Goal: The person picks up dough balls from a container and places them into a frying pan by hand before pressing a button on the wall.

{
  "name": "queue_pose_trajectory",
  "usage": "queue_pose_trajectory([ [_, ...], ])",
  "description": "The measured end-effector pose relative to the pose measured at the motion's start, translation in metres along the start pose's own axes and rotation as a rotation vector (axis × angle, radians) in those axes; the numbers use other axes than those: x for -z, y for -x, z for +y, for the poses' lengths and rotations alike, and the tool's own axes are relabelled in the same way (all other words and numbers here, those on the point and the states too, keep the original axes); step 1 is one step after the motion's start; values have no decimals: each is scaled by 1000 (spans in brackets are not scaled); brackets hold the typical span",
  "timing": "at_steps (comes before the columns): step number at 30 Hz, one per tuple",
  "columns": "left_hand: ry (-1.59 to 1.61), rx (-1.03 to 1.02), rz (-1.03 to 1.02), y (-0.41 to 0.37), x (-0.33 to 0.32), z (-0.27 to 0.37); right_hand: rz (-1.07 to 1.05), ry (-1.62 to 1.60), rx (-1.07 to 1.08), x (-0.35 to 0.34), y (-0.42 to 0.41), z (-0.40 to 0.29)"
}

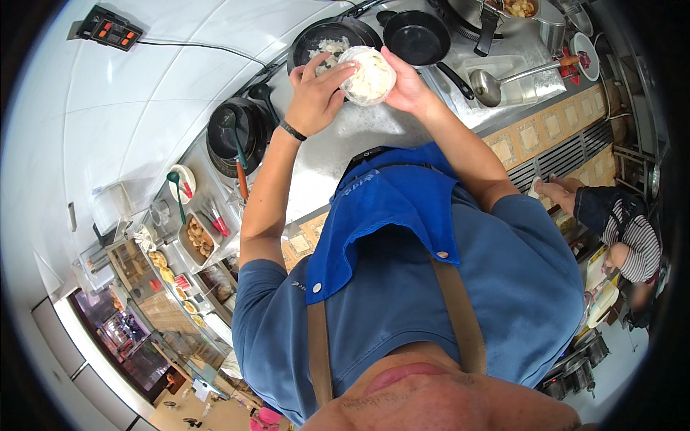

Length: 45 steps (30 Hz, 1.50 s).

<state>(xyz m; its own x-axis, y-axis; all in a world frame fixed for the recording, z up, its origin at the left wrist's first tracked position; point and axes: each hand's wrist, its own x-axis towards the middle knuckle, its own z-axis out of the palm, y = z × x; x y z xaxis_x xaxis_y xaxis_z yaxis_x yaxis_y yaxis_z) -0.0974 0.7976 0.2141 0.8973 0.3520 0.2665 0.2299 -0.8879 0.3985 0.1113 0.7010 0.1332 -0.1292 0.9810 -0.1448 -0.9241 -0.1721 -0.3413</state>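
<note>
My right hand grips a round clear plastic tub from its right side. Pale, soft-looking white pieces of food fill the tub; what kind I cannot tell. My left hand reaches over the tub's left rim, fingertips at the white food, and whether they pinch any of it is unclear. Just beyond my left fingers sits a black frying pan holding similar white pieces. A smaller black frying pan stands to the right, its inside bare.
Stacked black pans with a ladle lie left on the steel counter. A metal ladle rests across a clear plastic tray at right. Further left is a tray of brown food. Another person is behind at right.
</note>
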Motion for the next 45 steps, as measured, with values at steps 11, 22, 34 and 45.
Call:
queue_pose_trajectory([
  [11,76,202,-103,33,-39,17,81,121,11,2,-4,8],
  [22,1363,561,57,52,-79,-2,157,132,66,4,-3,13],
  [34,676,837,156,13,-99,-149,313,210,146,25,11,-22],
  [45,-528,920,-239,-66,-124,-184,352,160,175,39,24,-32],
])
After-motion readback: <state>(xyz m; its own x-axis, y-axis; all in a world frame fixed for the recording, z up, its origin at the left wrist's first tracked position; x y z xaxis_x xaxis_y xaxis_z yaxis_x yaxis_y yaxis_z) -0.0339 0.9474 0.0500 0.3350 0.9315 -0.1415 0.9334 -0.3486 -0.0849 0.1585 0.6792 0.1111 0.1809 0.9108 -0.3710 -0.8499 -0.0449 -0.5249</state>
